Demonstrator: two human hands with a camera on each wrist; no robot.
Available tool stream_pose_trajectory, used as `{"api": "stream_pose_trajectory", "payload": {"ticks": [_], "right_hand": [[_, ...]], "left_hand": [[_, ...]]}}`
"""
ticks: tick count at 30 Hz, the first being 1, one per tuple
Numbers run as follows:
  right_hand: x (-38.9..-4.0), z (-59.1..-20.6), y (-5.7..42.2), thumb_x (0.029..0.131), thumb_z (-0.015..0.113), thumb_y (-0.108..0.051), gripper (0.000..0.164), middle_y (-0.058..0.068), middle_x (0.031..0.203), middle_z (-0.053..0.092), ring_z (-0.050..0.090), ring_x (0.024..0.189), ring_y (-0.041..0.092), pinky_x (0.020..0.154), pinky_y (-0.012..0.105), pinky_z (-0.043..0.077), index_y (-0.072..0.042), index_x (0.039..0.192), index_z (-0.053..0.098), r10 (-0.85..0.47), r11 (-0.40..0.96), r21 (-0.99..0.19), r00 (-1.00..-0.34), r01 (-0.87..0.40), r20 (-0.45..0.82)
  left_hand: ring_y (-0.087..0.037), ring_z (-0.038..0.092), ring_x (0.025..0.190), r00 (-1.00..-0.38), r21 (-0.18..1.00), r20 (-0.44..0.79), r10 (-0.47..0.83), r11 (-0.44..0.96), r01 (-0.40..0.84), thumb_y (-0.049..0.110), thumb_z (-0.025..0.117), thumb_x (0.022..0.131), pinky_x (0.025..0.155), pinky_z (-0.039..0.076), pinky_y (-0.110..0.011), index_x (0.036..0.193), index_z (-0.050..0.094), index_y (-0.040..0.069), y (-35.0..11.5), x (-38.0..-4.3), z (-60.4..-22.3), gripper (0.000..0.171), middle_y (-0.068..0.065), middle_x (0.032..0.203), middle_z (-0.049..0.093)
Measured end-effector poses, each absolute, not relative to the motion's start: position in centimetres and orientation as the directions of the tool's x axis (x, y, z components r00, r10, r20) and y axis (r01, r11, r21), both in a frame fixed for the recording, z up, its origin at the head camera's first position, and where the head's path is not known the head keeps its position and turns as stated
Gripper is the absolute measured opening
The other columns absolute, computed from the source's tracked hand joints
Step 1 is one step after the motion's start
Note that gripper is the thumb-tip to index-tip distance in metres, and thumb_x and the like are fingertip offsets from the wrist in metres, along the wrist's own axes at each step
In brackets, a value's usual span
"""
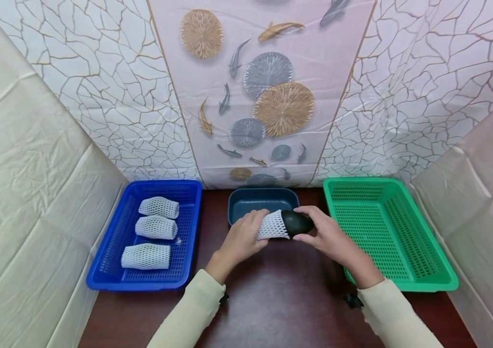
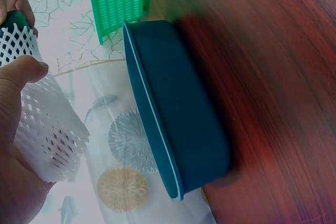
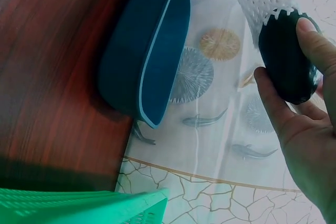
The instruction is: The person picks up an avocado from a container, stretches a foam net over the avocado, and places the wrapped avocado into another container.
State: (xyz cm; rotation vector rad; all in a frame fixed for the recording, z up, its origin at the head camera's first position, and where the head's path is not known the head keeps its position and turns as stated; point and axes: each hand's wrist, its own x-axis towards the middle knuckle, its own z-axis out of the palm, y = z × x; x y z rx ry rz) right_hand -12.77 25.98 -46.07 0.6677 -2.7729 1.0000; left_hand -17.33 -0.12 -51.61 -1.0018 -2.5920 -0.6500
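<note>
My left hand (image 1: 248, 231) grips a white foam net sleeve (image 1: 274, 225), its thumb lying across the mesh (image 2: 52, 114) in the left wrist view. Part way inside the sleeve sits a smooth, dark green oblong fruit (image 1: 296, 223); its kind is not clear. The fruit's bare rounded end sticks out to the right, pinched between the thumb and fingers of my right hand (image 1: 322, 234). In the right wrist view, the sleeve's jagged edge rings the fruit (image 3: 287, 56). Both hands are held up in front of a dark blue tub (image 1: 263, 194).
To the left, a blue basket (image 1: 141, 285) contains several things: three white foam net sleeves (image 1: 146, 256) lying in a column. A green basket (image 1: 425, 227) stands on the right. Patterned cloth (image 1: 246, 96) hangs behind the dark red wooden table (image 1: 285, 299), with pale cloth walls at both sides.
</note>
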Motion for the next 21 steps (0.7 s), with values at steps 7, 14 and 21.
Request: {"api": "stream_pose_trajectory", "payload": {"ticks": [7, 14, 21], "right_hand": [[-12.3, -47.0, 25.6, 0.088, 0.082, -0.020, 0.067, 0.010, 0.141, 0.054, 0.062, 0.118, 0.026, 0.084, 0.040, 0.061, -0.016, 0.148, 0.054, -0.375, 0.675, -0.585, -0.892, -0.450, 0.255], [-12.3, -47.5, 25.4, 0.085, 0.084, -0.014, 0.063, 0.009, 0.135, 0.061, 0.064, 0.119, 0.026, 0.088, 0.042, 0.061, -0.017, 0.144, 0.060, -0.343, 0.649, -0.612, -0.891, -0.453, 0.297], [-12.2, -47.4, 25.2, 0.084, 0.085, -0.015, 0.058, 0.008, 0.133, 0.065, 0.068, 0.114, 0.024, 0.085, 0.037, 0.061, -0.015, 0.138, 0.064, -0.303, 0.632, -0.648, -0.905, -0.425, 0.299]], "left_hand": [[-0.019, 0.065, 0.104, -0.705, 0.320, 0.408, 0.580, 0.632, 0.706, 0.023, 0.086, 0.082, 0.094, 0.056, -0.038, 0.142, 0.048, 0.010, 0.7, -17.0, -51.8, 0.072, -0.007, 0.125, 0.065], [-0.020, 0.065, 0.107, -0.691, 0.312, 0.417, 0.590, 0.621, 0.719, 0.021, 0.085, 0.082, 0.097, 0.055, -0.039, 0.144, 0.047, 0.009, 1.0, -16.8, -51.9, 0.073, -0.009, 0.127, 0.064], [-0.019, 0.063, 0.106, -0.706, 0.376, 0.396, 0.587, 0.598, 0.708, 0.025, 0.087, 0.081, 0.097, 0.056, -0.038, 0.146, 0.045, 0.008, 1.5, -16.4, -51.8, 0.079, -0.009, 0.127, 0.063]]}}
